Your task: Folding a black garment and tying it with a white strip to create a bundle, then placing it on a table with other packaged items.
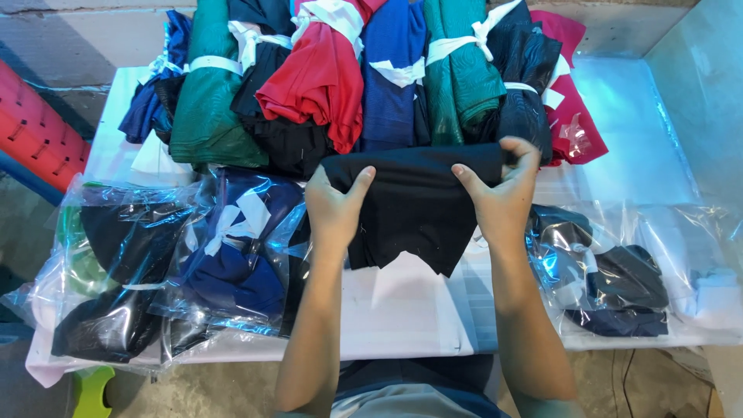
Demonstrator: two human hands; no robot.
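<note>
A black folded garment is held just above a white table. My left hand grips its left edge, thumb on top. My right hand grips its right edge, fingers curled over the top corner. The lower edge of the garment hangs loose toward me. Behind it lies a row of rolled, tied garments: green, red, blue, another green and black.
Clear plastic bags with dark garments lie at the left, near left and right of the table. A red perforated crate stands at the far left. A pink bagged garment sits at the back right.
</note>
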